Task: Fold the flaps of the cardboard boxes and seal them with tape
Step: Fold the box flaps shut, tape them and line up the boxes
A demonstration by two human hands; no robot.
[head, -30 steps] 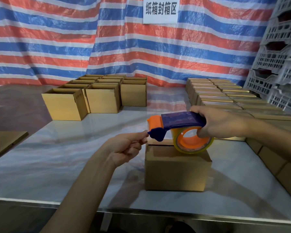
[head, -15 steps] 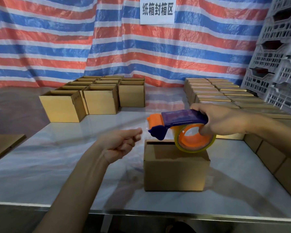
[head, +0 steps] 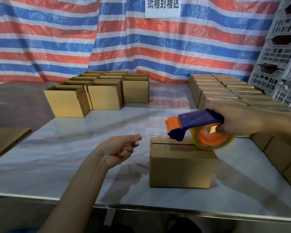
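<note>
The left hand (head: 121, 148) pinches a clear tape strip (head: 154, 135) between thumb and forefinger; the right hand (head: 233, 122) grips a blue-and-orange tape dispenser (head: 198, 121).

Bare forearms, bare left hand (head: 120, 148) and right hand (head: 237, 121).

1. The bench (head: 74, 157) has a pale, glossy, marbled top with a metal strip along its front edge.
2. One box (head: 181, 167), its flaps folded down, stands near the front, right of the middle.
3. A cluster of open boxes (head: 99, 93) stands at the far left, packed side by side.
4. Rows of closed boxes (head: 222, 91) run along the right side.
5. A flat sheet of cardboard (head: 5, 138) lies at the left, on a darker surface.
</note>
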